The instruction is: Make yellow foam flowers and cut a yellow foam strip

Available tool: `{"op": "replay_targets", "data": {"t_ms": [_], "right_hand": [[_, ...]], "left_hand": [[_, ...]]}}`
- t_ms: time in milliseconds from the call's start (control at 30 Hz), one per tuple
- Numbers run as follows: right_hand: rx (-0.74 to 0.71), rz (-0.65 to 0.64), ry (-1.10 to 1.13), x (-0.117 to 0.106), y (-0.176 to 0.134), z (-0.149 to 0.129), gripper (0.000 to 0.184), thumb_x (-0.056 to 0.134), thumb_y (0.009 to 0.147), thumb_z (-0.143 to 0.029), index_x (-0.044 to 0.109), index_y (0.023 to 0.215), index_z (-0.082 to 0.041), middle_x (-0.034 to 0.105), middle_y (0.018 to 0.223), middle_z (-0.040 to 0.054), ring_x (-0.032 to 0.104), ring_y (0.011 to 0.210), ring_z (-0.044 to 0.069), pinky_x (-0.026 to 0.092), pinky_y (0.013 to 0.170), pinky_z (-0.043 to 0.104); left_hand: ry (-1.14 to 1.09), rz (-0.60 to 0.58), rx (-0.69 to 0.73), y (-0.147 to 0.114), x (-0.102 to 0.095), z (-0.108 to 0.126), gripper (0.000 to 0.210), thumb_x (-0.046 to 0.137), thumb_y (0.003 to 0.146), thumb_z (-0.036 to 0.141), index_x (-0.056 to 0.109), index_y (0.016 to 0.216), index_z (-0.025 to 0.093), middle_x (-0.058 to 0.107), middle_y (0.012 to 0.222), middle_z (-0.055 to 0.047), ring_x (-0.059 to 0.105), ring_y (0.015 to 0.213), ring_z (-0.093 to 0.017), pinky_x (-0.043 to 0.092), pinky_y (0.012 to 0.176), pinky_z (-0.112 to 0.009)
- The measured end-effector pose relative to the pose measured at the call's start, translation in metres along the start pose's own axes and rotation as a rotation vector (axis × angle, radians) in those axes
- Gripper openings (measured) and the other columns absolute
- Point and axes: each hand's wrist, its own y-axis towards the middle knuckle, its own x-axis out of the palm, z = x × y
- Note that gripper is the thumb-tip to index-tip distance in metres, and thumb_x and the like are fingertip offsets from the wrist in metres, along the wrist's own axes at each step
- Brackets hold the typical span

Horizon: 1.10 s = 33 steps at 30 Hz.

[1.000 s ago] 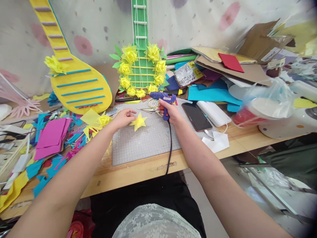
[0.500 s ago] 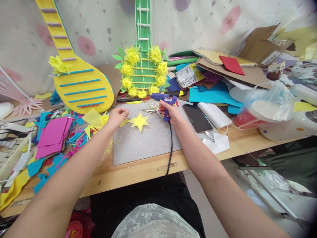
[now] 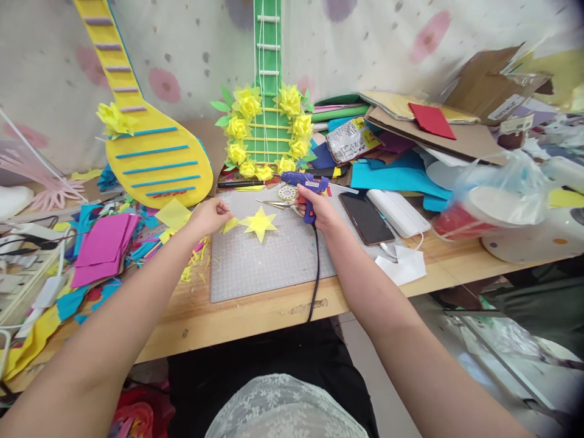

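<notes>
My right hand (image 3: pixel 317 207) is wrapped round a blue hot glue gun (image 3: pixel 309 181), its nozzle pointing left and its black cord trailing down over the table edge. My left hand (image 3: pixel 210 216) hovers at the left side of the grey cutting mat (image 3: pixel 255 274), fingers curled together; whatever they hold, if anything, is hidden. Just right of those fingers lies a small yellow piece (image 3: pixel 230 225). A flat yellow paper star (image 3: pixel 259 224) rests on the mat between my hands. Behind the glue gun are scissors (image 3: pixel 274 202) and a round white disc (image 3: pixel 287 193).
Behind the mat stands a green guitar shape (image 3: pixel 267 131) ringed with yellow flowers; a yellow lute shape (image 3: pixel 159 161) leans at left. Magenta sheets (image 3: pixel 104 249) and scraps cover the left side. A phone (image 3: pixel 365 218), white power bank (image 3: pixel 398 213) and bagged cup (image 3: pixel 486 210) sit at right.
My left hand has shifted slightly left, away from the star. The view has moved a little; the right hand still grips the glue gun in the same place.
</notes>
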Motion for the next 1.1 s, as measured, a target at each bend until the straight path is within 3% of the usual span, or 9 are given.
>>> {"op": "replay_targets", "data": {"t_ms": [167, 333, 467, 600, 767, 967, 1100], "right_hand": [[-0.008, 0.004, -0.008, 0.0, 0.0, 0.0, 0.039, 0.073, 0.062, -0.049, 0.052, 0.061, -0.016, 0.055, 0.054, -0.0017, 0.038, 0.04, 0.003, 0.029, 0.037, 0.019], [-0.008, 0.003, -0.037, -0.001, 0.0, 0.001, 0.04, 0.072, 0.063, -0.051, 0.051, 0.062, -0.017, 0.055, 0.054, -0.0018, 0.038, 0.041, 0.003, 0.03, 0.038, 0.018], [-0.016, -0.001, -0.052, -0.001, 0.001, 0.002, 0.04, 0.071, 0.064, -0.051, 0.051, 0.062, -0.017, 0.055, 0.055, -0.0018, 0.038, 0.041, 0.004, 0.03, 0.038, 0.02], [-0.026, -0.015, -0.063, -0.002, 0.001, 0.002, 0.039, 0.069, 0.065, -0.052, 0.05, 0.062, -0.018, 0.055, 0.055, -0.0019, 0.037, 0.04, 0.004, 0.03, 0.038, 0.02], [-0.011, 0.007, -0.076, -0.001, 0.0, 0.001, 0.041, 0.07, 0.064, -0.053, 0.049, 0.06, -0.017, 0.054, 0.054, -0.0023, 0.036, 0.04, 0.003, 0.028, 0.037, 0.02], [-0.01, 0.011, -0.071, 0.0, 0.0, 0.001, 0.042, 0.071, 0.063, -0.052, 0.048, 0.06, -0.017, 0.055, 0.054, -0.0019, 0.038, 0.04, 0.003, 0.027, 0.037, 0.02], [-0.013, 0.016, -0.084, 0.0, 0.001, 0.002, 0.042, 0.07, 0.063, -0.053, 0.048, 0.061, -0.017, 0.055, 0.054, -0.0022, 0.037, 0.04, 0.003, 0.028, 0.037, 0.02]], "left_hand": [[0.069, -0.076, -0.038, -0.009, 0.008, -0.009, 0.025, 0.07, 0.057, 0.026, 0.05, 0.071, 0.02, 0.062, 0.074, -0.001, 0.059, 0.071, -0.017, 0.043, 0.065, -0.028], [-0.031, -0.051, -0.102, -0.006, 0.017, -0.02, 0.033, 0.072, 0.054, 0.024, 0.049, 0.078, 0.02, 0.062, 0.075, 0.0, 0.059, 0.071, -0.016, 0.044, 0.066, -0.027], [-0.048, -0.004, -0.058, -0.007, 0.019, -0.023, 0.04, 0.075, 0.051, 0.032, 0.052, 0.081, 0.02, 0.063, 0.079, -0.002, 0.059, 0.071, -0.017, 0.044, 0.065, -0.028], [-0.028, 0.01, -0.026, -0.011, 0.019, -0.018, 0.033, 0.073, 0.053, 0.033, 0.053, 0.076, 0.021, 0.063, 0.08, -0.002, 0.059, 0.072, -0.018, 0.043, 0.067, -0.029], [-0.069, -0.003, -0.085, -0.015, 0.017, -0.011, 0.031, 0.068, 0.057, 0.024, 0.052, 0.083, 0.021, 0.063, 0.075, -0.001, 0.059, 0.07, -0.018, 0.042, 0.065, -0.029], [-0.005, 0.044, -0.016, -0.021, 0.016, -0.009, 0.012, 0.058, 0.065, 0.02, 0.054, 0.077, 0.021, 0.064, 0.079, -0.003, 0.06, 0.076, -0.02, 0.042, 0.07, -0.03], [-0.013, 0.074, -0.009, -0.022, 0.018, -0.012, 0.018, 0.056, 0.065, 0.02, 0.054, 0.083, 0.021, 0.063, 0.078, -0.002, 0.059, 0.073, -0.019, 0.042, 0.068, -0.031]]}}
